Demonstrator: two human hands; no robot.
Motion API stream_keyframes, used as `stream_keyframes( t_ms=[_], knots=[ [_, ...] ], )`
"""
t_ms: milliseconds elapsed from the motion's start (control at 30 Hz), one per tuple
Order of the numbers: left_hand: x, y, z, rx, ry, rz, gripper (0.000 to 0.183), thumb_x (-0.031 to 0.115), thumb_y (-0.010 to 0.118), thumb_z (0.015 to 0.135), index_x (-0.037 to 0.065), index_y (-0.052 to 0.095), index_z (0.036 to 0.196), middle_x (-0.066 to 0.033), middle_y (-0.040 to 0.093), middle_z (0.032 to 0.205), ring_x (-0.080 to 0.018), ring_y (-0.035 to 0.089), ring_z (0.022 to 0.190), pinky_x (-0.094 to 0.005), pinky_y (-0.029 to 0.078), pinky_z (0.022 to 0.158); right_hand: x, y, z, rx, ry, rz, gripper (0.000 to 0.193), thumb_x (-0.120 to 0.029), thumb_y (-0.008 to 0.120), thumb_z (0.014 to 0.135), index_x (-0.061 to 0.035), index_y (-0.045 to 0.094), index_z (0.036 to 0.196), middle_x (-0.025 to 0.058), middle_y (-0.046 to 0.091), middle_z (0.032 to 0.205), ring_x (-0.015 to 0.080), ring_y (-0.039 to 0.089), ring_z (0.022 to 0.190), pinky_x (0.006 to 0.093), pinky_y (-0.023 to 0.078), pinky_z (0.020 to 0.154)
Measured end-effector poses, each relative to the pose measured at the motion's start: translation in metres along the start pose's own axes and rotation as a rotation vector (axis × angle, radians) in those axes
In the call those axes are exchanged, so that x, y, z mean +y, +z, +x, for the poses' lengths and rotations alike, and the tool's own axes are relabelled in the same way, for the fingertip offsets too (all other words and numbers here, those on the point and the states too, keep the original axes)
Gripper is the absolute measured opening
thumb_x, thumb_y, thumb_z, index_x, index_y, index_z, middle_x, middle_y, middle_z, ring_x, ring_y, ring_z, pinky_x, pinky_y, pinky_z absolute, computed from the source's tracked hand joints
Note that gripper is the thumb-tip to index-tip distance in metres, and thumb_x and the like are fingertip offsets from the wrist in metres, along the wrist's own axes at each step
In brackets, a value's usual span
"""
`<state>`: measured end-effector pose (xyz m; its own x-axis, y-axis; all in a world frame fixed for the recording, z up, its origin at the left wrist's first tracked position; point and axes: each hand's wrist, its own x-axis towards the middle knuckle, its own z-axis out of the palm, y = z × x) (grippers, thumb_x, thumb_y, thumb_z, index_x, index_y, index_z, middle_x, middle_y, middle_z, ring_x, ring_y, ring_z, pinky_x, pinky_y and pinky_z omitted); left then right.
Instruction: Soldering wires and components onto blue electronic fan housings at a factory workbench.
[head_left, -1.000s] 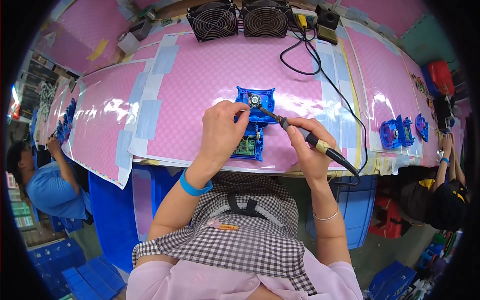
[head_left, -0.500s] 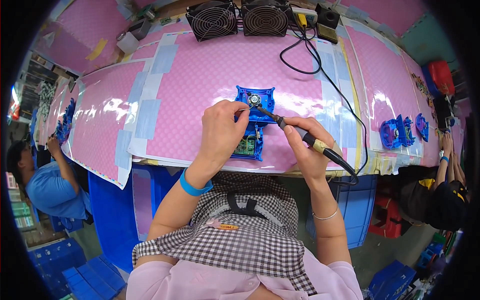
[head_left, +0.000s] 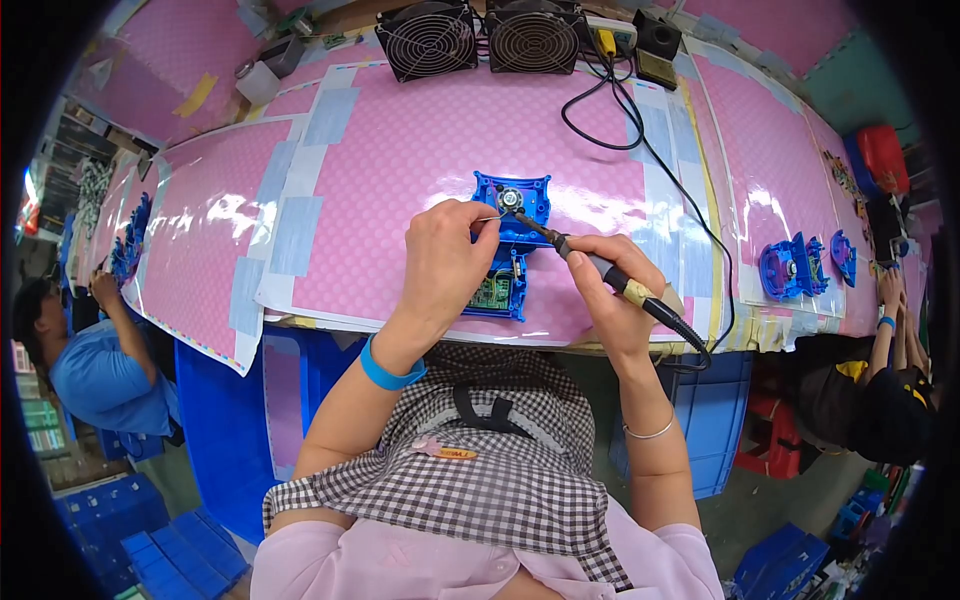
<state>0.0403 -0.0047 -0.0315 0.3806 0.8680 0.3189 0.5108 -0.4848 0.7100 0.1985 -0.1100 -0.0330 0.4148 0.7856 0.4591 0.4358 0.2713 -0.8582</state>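
Observation:
A blue plastic housing half [head_left: 541,184] lies on the pink table covering, with a small round speaker [head_left: 510,200] set in it. Closer to me is a second blue housing part [head_left: 519,305] holding a green circuit board [head_left: 491,292]. My right hand [head_left: 622,295] grips a soldering iron [head_left: 610,272], its tip at the lower edge of the speaker. Between thumb and forefinger, my left hand [head_left: 447,258] pinches a thin silvery wire [head_left: 487,218] whose end meets the iron's tip. That hand partly covers the circuit board. Whether the wire is solder is too small to tell.
Two black fans [head_left: 482,42] stand at the table's back, beside a soldering iron stand [head_left: 657,50]. The iron's black cord [head_left: 706,215] loops down the right side. More blue housings [head_left: 793,268] lie farther right. Other people sit on both sides; blue crates [head_left: 225,430] are below.

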Motion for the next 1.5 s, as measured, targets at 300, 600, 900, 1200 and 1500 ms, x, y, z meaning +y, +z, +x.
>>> stream_keyframes(
  t_ms=[300,600,900,1200,1500],
  knots=[
    [0.001,-0.001,0.001,-0.01,-0.003,0.023,0.013,0.006,0.066,0.078,-0.001,0.073,0.087,-0.0144,0.07,0.078,-0.0217,0.067,0.067,-0.0312,0.051,0.062,-0.005,-0.003,-0.001,0.013,-0.019,-0.022,0.012,0.002,0.069,0.078,0.0013,0.071,0.09,0.0077,0.069,0.082,0.0121,0.058,0.069,0.0243,0.043,0.061],
    [0.0,0.0,0.001,-0.01,-0.014,0.019,0.013,0.007,0.066,0.078,-0.001,0.073,0.087,-0.0148,0.07,0.078,-0.0218,0.067,0.067,-0.0313,0.051,0.061,0.006,0.0,-0.001,-0.006,-0.037,-0.001,0.013,0.002,0.069,0.078,0.0014,0.07,0.091,0.0077,0.068,0.082,0.0118,0.058,0.07,0.0241,0.043,0.061],
    [0.004,0.0,0.0,0.002,-0.016,-0.015,0.011,0.007,0.066,0.077,0.0,0.072,0.084,-0.0145,0.069,0.076,-0.0249,0.066,0.066,-0.0344,0.051,0.061,0.002,-0.008,-0.003,0.026,0.056,0.034,0.014,0.001,0.066,0.082,0.0032,0.069,0.096,0.0063,0.064,0.08,0.0086,0.057,0.062,0.0213,0.042,0.055],
    [0.003,0.0,-0.001,0.018,-0.003,-0.024,0.01,0.009,0.066,0.076,0.0,0.071,0.081,-0.0143,0.067,0.072,-0.0288,0.065,0.065,-0.0387,0.05,0.061,0.001,-0.011,-0.006,0.022,0.072,0.025,0.014,0.0,0.066,0.083,0.0031,0.069,0.097,0.0064,0.063,0.081,0.0087,0.058,0.062,0.0205,0.043,0.055],
    [0.002,0.0,0.002,-0.024,-0.021,0.012,0.013,0.006,0.066,0.077,-0.002,0.072,0.086,-0.0142,0.07,0.077,-0.0215,0.067,0.066,-0.0311,0.052,0.062,0.003,-0.011,-0.006,0.019,0.061,0.03,0.015,0.0,0.067,0.083,0.0028,0.069,0.097,0.0052,0.062,0.079,0.0079,0.056,0.061,0.0203,0.041,0.054]
  ],
)
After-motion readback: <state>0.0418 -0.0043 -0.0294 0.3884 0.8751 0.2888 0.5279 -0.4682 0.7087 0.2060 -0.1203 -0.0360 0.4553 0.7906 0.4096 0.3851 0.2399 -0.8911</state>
